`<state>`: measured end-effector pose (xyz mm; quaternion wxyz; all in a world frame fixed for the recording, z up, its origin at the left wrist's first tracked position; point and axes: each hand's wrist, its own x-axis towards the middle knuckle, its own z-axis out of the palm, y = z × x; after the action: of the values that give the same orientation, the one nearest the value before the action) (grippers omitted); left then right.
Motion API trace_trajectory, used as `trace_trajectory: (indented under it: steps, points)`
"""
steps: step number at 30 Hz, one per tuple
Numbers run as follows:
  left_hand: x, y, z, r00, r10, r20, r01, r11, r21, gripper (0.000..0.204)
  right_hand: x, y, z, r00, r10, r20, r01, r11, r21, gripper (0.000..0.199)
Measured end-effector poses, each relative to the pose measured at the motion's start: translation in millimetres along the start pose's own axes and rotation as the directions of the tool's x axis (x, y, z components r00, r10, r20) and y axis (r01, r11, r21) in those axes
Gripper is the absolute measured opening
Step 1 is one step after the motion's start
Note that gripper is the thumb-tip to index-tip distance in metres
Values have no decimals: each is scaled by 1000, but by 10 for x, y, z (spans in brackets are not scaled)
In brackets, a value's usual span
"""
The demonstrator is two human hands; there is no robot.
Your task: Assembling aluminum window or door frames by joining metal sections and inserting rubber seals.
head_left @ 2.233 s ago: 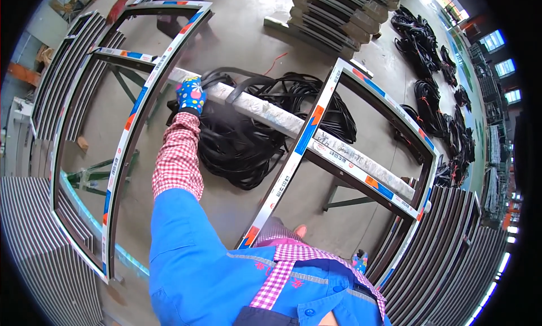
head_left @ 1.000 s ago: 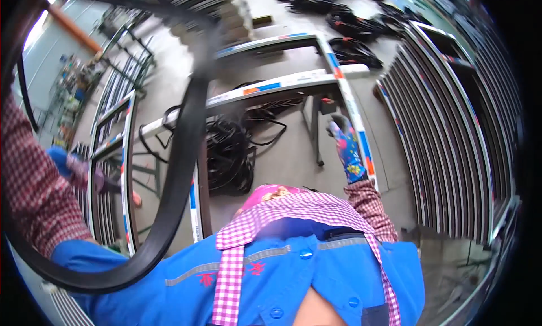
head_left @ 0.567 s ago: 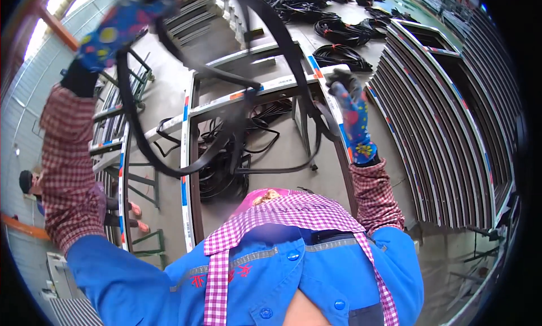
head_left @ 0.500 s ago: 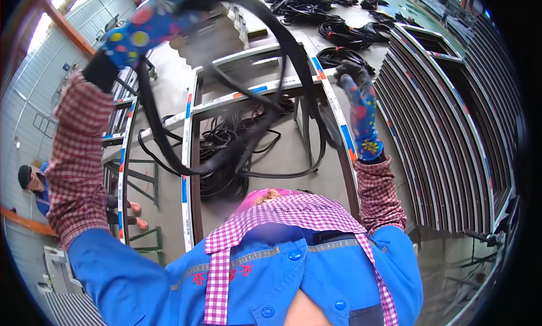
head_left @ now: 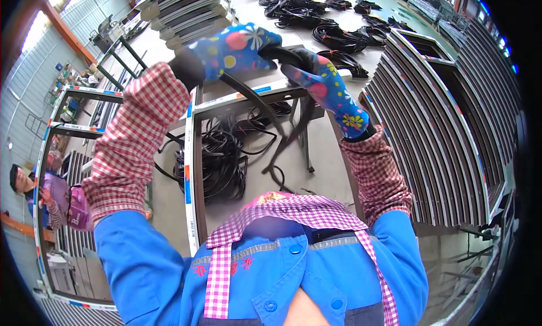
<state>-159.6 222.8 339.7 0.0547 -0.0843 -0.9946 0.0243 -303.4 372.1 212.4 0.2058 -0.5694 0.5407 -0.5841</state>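
Above the far part of a rectangular window frame (head_left: 189, 173), my hands are close together. Both wear blue floral gloves with dark palms. My left hand (head_left: 243, 48) is closed round a black rubber strip (head_left: 291, 56). Fingers of my right hand (head_left: 319, 77) are wrapped on the same strip, just to the right. Doubled lengths of it hang below my hands inside the frame opening, their lower ends loose and crossing. A tangled pile of black strip (head_left: 220, 162) lies on the floor, seen through the frame.
Stacked dark frames (head_left: 435, 139) line the right side. Several bundles of black strip (head_left: 339, 38) lie on the floor ahead. Long profiles (head_left: 186, 15) are piled at the far left. Another upright frame (head_left: 42, 213) stands at left, with co-workers (head_left: 53, 190) beside it.
My left hand has come down and right from the upper left, bringing the big strip loop in. My right hand has moved left off the frame's side to meet it. The left-hand frame has shifted outward.
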Motion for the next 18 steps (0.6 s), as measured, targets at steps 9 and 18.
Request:
trace_trajectory:
  steps: [9,18]
  points:
    - [-845,-897,1174,964,-225,140,183,185,-966,33,-65,-581,67,997,-5,-81,13,995,98,26]
    - [-1034,-394,1891,879,-477,7,-45,-97,-994,46,-94,-408,83,992,118,-36,-120,991,-61,29]
